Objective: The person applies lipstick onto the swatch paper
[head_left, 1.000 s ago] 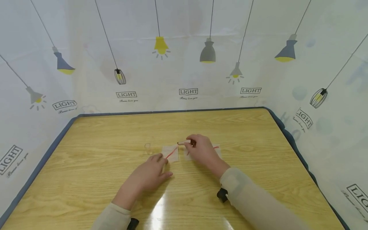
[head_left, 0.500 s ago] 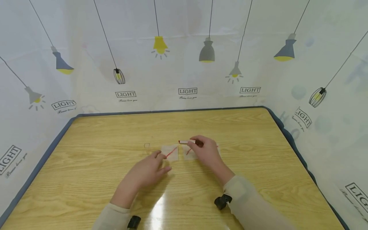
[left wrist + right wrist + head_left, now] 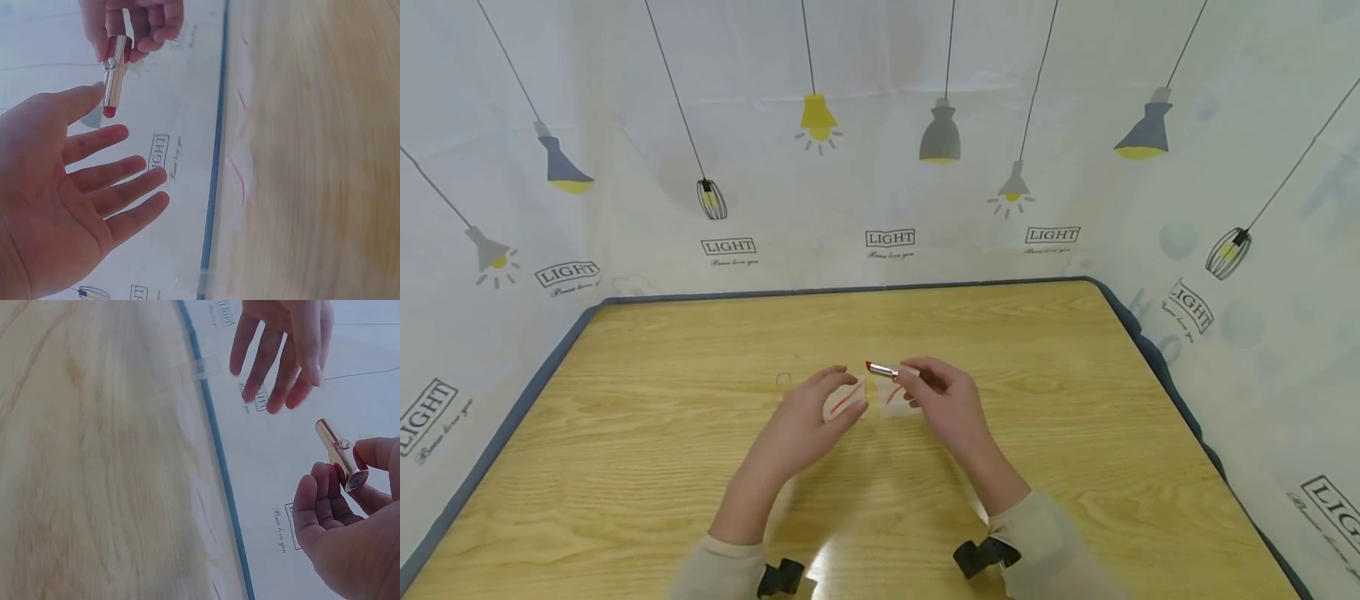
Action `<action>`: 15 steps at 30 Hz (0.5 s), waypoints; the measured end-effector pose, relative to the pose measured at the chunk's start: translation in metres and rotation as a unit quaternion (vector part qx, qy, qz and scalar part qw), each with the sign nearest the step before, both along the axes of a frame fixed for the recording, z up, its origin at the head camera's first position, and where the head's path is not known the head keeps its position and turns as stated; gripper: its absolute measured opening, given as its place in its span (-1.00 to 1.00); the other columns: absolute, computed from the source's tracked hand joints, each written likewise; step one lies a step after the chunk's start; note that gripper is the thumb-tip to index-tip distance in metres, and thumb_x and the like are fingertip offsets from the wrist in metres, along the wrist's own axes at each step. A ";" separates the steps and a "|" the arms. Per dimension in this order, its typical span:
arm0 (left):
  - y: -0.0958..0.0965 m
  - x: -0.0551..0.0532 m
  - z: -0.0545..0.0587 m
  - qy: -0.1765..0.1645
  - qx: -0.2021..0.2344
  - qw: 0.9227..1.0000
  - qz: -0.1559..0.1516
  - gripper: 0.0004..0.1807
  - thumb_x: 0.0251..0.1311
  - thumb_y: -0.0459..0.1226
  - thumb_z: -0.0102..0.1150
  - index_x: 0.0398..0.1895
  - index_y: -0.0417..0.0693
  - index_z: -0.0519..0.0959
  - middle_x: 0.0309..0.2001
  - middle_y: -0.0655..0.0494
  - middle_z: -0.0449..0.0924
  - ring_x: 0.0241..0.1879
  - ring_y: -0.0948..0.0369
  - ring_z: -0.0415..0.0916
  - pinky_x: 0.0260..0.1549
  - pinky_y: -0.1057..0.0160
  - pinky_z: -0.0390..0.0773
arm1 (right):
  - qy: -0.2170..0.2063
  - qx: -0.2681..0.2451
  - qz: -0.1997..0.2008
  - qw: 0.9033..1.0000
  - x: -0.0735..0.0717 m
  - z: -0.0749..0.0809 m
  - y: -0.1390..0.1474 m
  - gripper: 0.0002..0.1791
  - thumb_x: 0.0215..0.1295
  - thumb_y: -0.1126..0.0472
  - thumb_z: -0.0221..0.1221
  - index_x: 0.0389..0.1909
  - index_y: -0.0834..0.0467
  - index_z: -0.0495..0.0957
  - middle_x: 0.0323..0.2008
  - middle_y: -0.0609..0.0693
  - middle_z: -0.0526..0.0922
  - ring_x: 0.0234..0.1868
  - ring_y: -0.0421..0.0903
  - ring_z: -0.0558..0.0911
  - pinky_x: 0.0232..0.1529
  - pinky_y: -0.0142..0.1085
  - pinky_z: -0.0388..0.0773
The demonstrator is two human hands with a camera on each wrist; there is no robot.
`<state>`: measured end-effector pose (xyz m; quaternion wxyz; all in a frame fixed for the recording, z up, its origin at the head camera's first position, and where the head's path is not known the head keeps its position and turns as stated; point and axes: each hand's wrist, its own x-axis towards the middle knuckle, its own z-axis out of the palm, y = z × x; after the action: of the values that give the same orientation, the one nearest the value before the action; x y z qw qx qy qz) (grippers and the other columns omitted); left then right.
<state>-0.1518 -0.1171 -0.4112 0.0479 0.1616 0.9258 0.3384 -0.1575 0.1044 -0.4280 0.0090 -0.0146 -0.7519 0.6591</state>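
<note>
My right hand (image 3: pixel 951 400) pinches a lipstick (image 3: pixel 881 369) between thumb and fingers above the table. Its red tip points left, and a gold-toned tube with a small round ornament shows in the right wrist view. Facing it from the left, my left hand (image 3: pixel 62 194) holds nothing; its fingers are spread, and thumb and forefinger come close to the tip. Whether they touch it is unclear. Beneath the hands lie thin white paper pieces (image 3: pixel 892 404) with red strokes on them, partly covered by the fingers in the head view.
A small clear see-through piece (image 3: pixel 783 379) lies on the wooden table (image 3: pixel 1037 333) left of the papers. Dark blue edging (image 3: pixel 850 291) runs round the table. Behind it rises a white sheet (image 3: pixel 985 200) printed with lamps.
My left hand has lifted off the left paper and moved up and right toward the lipstick. My right hand has raised and turned the lipstick slightly and drawn back a little.
</note>
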 end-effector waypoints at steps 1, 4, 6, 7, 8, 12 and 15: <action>0.004 0.000 0.000 -0.001 0.032 0.999 0.003 -0.41 0.53 0.05 0.21 0.45 -0.08 0.52 0.55 -0.12 0.42 0.49 -0.17 0.45 0.41 -0.24 0.50 | -0.001 -0.011 -0.004 1.000 0.002 0.002 0.000 -0.71 0.50 0.13 0.33 0.10 0.20 0.75 -0.18 0.18 0.75 -0.24 -0.06 0.75 -0.11 -0.23 0.79; 0.015 0.001 0.000 -0.022 0.134 0.991 0.020 -0.43 0.50 -0.02 0.27 0.44 -0.08 0.53 0.48 -0.09 0.51 0.44 -0.13 0.52 0.39 -0.17 0.56 | -0.006 -0.047 -0.013 0.999 0.007 0.006 0.002 -0.73 0.51 0.16 0.32 0.08 0.21 0.75 -0.14 0.16 0.80 -0.27 -0.15 0.74 -0.13 -0.33 0.77; 0.023 0.003 -0.001 -0.048 0.202 0.978 0.031 -0.44 0.48 -0.06 0.31 0.44 -0.06 0.53 0.44 -0.08 0.56 0.39 -0.10 0.58 0.34 -0.11 0.61 | -0.011 -0.078 -0.016 0.997 0.012 0.008 0.004 -0.73 0.52 0.18 0.30 0.09 0.24 0.74 -0.16 0.11 0.79 -0.28 -0.17 0.73 -0.14 -0.38 0.75; 0.027 0.003 -0.003 -0.060 0.233 0.970 0.036 -0.44 0.47 -0.07 0.33 0.44 -0.06 0.53 0.42 -0.07 0.57 0.38 -0.10 0.59 0.33 -0.09 0.63 | -0.015 -0.093 -0.017 0.995 0.014 0.008 0.005 -0.73 0.53 0.18 0.29 0.09 0.25 0.74 -0.17 0.08 0.79 -0.28 -0.17 0.73 -0.13 -0.39 0.76; 0.030 0.004 -0.004 -0.074 0.259 0.962 0.041 -0.44 0.46 -0.07 0.34 0.44 -0.05 0.53 0.42 -0.06 0.57 0.38 -0.08 0.59 0.32 -0.06 0.64 | -0.020 -0.108 -0.017 0.994 0.016 0.008 0.006 -0.73 0.53 0.19 0.29 0.10 0.26 0.73 -0.19 0.04 0.78 -0.28 -0.17 0.73 -0.12 -0.38 0.76; 0.045 0.006 -0.014 -0.113 0.327 0.937 0.049 -0.43 0.45 -0.06 0.36 0.43 -0.03 0.54 0.42 0.01 0.58 0.37 -0.04 0.60 0.34 -0.10 0.62 | -0.028 -0.157 -0.014 0.987 0.022 0.004 0.010 -0.69 0.55 0.19 0.26 0.13 0.32 0.68 -0.23 -0.07 0.76 -0.25 -0.17 0.72 -0.09 -0.38 0.75; 0.055 0.007 -0.019 -0.133 0.357 0.923 0.044 -0.46 0.45 -0.05 0.35 0.40 0.01 0.56 0.39 0.03 0.61 0.36 -0.02 0.61 0.37 -0.14 0.58 | -0.021 -0.188 -0.013 0.982 0.026 0.002 0.012 -0.69 0.57 0.23 0.23 0.14 0.37 0.66 -0.23 -0.09 0.73 -0.25 -0.16 0.72 -0.09 -0.38 0.74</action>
<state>-0.1447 -0.0621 -0.4302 0.0945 0.0802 0.7349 0.6668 -0.1315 0.1160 -0.4261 -0.0012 -0.0402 -0.6140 0.7883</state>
